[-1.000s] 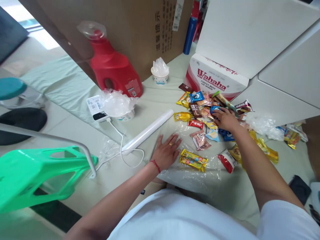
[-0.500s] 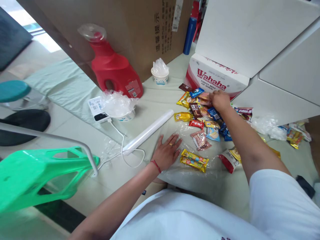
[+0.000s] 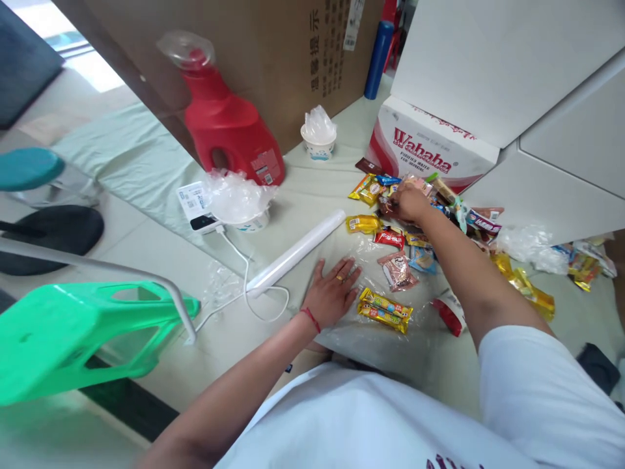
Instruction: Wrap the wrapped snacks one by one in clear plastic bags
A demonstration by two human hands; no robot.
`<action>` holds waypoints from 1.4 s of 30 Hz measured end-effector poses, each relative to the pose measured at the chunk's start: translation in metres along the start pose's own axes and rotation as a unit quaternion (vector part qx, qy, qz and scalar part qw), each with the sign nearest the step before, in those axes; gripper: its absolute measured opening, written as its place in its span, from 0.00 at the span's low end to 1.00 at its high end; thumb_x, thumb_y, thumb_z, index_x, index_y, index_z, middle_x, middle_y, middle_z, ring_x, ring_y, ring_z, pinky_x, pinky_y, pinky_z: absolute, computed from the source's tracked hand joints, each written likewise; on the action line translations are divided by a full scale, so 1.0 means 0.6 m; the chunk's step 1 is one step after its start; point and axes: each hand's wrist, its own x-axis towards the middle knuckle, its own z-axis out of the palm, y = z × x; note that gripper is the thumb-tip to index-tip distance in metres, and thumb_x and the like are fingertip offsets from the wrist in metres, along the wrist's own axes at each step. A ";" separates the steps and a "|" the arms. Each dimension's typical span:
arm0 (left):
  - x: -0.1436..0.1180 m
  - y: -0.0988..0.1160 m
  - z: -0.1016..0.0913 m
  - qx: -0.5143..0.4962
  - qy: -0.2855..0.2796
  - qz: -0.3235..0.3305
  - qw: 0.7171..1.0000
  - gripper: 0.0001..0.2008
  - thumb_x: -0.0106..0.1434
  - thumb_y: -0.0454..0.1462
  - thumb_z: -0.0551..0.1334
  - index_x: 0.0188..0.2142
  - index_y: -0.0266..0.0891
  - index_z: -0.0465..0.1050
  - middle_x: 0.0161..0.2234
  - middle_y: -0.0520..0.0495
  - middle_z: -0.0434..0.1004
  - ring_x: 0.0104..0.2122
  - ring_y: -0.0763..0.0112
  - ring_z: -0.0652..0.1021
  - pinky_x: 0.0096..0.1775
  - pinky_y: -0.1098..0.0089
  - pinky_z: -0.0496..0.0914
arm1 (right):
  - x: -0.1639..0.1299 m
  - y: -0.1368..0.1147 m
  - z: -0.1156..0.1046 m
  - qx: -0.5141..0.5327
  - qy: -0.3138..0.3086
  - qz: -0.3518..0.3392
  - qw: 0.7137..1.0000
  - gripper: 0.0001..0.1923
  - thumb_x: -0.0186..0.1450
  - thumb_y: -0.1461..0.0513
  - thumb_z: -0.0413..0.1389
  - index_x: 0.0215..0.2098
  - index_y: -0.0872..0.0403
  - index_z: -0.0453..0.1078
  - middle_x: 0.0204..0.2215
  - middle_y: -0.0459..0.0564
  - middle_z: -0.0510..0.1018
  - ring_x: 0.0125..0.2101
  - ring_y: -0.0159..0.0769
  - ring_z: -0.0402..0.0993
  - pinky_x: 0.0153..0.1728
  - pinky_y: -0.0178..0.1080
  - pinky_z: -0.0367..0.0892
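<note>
My left hand (image 3: 332, 292) lies flat with fingers spread on a clear plastic sheet, holding nothing. Just right of it are two yellow snack bars (image 3: 385, 311) side by side. Over the pile of wrapped snacks, my right hand (image 3: 411, 203) has its fingers closed on a dark brown snack packet (image 3: 387, 207), partly covered by the fingers. Around it lie a yellow packet (image 3: 364, 224), a red packet (image 3: 389, 238), a pinkish-brown packet (image 3: 398, 270) and a light blue packet (image 3: 422, 258). Closer to my body, a red and white packet (image 3: 450, 312) sits partly behind my right forearm.
Behind the pile stands a Wahaba carton (image 3: 430, 146). A red jug (image 3: 232, 124), two paper bowls with plastic bags (image 3: 318, 133), a white roll (image 3: 297, 251) and a charging cable (image 3: 247, 260) are to the left. A green stool (image 3: 83, 332) stands on the floor.
My right hand has moved left from the back of the pile onto the dark brown packet. My left hand stays flat in place. The view has shifted slightly.
</note>
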 end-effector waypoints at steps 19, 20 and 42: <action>-0.003 0.002 0.002 -0.020 0.020 -0.002 1.000 0.25 0.76 0.45 0.48 0.69 0.48 0.64 0.71 0.42 0.61 0.70 0.55 0.62 0.69 0.37 0.45 | -0.363 -0.107 -0.077 0.218 0.146 -0.006 0.965 0.12 0.70 0.52 0.55 0.37 0.51 0.74 0.35 0.52 0.76 0.38 0.44 0.70 0.44 0.47 0.64; -0.003 0.002 0.003 -0.018 0.018 -0.001 1.000 0.25 0.76 0.45 0.48 0.69 0.48 0.63 0.71 0.42 0.60 0.70 0.54 0.62 0.69 0.37 0.45 | -0.392 -0.138 -0.064 0.250 0.135 -0.020 0.958 0.10 0.70 0.53 0.56 0.38 0.50 0.73 0.36 0.51 0.76 0.39 0.44 0.70 0.43 0.46 0.64; -0.103 -0.050 -0.037 -0.137 -0.024 0.228 0.964 0.24 0.69 0.43 0.57 0.63 0.46 0.69 0.65 0.38 0.70 0.68 0.52 0.66 0.68 0.44 0.59 | -0.668 -0.373 0.144 0.254 0.145 -0.040 0.955 0.27 0.70 0.64 0.57 0.65 0.39 0.67 0.61 0.52 0.74 0.60 0.52 0.71 0.61 0.64 0.67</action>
